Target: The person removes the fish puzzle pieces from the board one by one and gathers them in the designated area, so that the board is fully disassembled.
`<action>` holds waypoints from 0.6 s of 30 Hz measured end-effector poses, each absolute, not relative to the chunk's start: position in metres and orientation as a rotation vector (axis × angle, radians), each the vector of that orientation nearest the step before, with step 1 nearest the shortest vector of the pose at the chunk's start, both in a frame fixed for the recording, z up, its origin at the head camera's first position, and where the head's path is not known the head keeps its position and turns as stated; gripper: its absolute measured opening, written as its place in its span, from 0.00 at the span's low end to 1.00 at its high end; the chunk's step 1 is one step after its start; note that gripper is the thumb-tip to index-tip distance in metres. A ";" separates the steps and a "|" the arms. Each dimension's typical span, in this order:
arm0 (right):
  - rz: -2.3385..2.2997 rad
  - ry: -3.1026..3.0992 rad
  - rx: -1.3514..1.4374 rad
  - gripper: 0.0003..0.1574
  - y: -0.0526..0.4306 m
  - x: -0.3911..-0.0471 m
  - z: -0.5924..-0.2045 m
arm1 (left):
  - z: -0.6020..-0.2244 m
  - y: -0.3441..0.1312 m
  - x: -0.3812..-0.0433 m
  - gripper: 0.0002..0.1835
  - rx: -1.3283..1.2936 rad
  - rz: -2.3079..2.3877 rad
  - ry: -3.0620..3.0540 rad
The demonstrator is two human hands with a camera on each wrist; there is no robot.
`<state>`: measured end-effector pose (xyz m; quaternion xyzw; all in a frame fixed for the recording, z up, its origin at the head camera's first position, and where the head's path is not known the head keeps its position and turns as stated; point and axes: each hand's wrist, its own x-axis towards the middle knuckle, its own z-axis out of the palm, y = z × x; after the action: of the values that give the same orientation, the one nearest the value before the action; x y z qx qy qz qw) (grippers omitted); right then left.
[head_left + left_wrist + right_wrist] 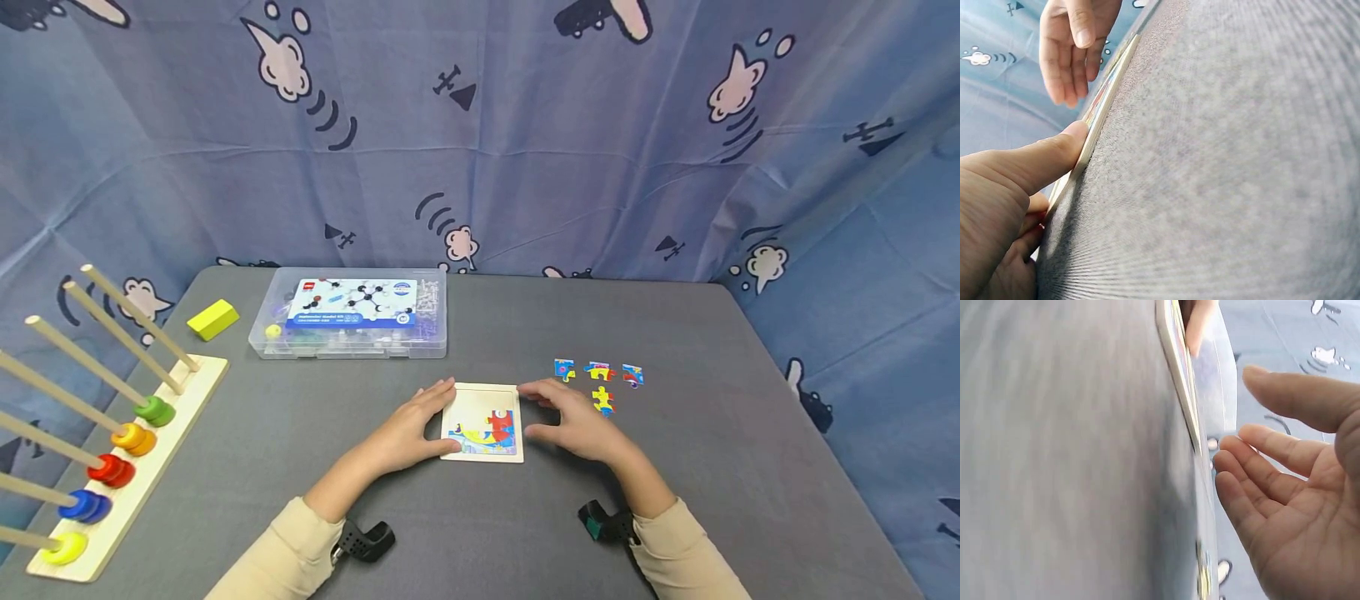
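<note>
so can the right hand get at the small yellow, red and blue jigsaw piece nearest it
Probably yes: the right hand looks empty and that yellow, red and blue jigsaw piece lies beside it, nothing visible between.

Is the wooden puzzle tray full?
Partly filled: the puzzle tray has fitted pieces along its lower part, upper part bare; four loose pieces lie outside.
</note>
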<state>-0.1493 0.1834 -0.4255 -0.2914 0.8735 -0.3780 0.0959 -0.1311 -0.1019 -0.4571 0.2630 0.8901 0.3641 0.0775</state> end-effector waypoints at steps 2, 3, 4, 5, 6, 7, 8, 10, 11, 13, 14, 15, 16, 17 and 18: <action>-1.123 2.572 -0.892 0.31 0.177 -0.149 -0.425 | -0.457 -0.102 -0.131 0.42 0.787 1.091 2.665; -1.121 2.563 -0.906 0.31 0.173 -0.148 -0.425 | -0.457 -0.102 -0.131 0.42 0.786 1.092 2.664; -1.118 2.556 -0.918 0.30 0.171 -0.148 -0.426 | -0.458 -0.102 -0.131 0.42 0.787 1.092 2.664; -1.113 2.549 -0.929 0.30 0.168 -0.148 -0.426 | -0.458 -0.102 -0.131 0.42 0.785 1.094 2.662; -1.098 2.552 -0.933 0.29 0.165 -0.148 -0.427 | -0.458 -0.102 -0.131 0.42 0.784 1.096 2.661; -1.079 2.560 -0.940 0.29 0.163 -0.148 -0.428 | -0.458 -0.102 -0.131 0.42 0.784 1.095 2.661; -1.061 2.570 -0.944 0.28 0.161 -0.148 -0.429 | -0.458 -0.102 -0.131 0.42 0.784 1.095 2.661; -1.015 2.601 -0.957 0.26 0.158 -0.149 -0.432 | -0.458 -0.102 -0.131 0.42 0.781 1.093 2.661; -0.993 2.615 -0.965 0.25 0.156 -0.149 -0.433 | -0.459 -0.102 -0.131 0.42 0.781 1.092 2.661; -0.949 2.640 -0.974 0.24 0.154 -0.149 -0.434 | -0.459 -0.102 -0.131 0.42 0.781 1.089 2.661; -0.937 2.644 -0.973 0.23 0.153 -0.149 -0.435 | -0.459 -0.102 -0.131 0.42 0.782 1.090 2.661; -0.921 2.651 -0.974 0.22 0.152 -0.149 -0.436 | -0.459 -0.102 -0.131 0.42 0.781 1.091 2.660; -0.910 2.654 -0.971 0.21 0.151 -0.149 -0.436 | -0.459 -0.102 -0.131 0.42 0.783 1.091 2.660; -0.901 2.657 -0.966 0.21 0.150 -0.148 -0.436 | -0.459 -0.102 -0.132 0.42 0.785 1.094 2.660; -0.897 2.660 -0.959 0.20 0.150 -0.148 -0.436 | -0.459 -0.102 -0.132 0.42 0.787 1.094 2.661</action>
<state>-0.1480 0.1497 -0.4359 -0.3221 0.8932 -0.3013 0.0874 -0.1317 -0.1022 -0.4587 0.2631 0.8893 0.3656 0.0791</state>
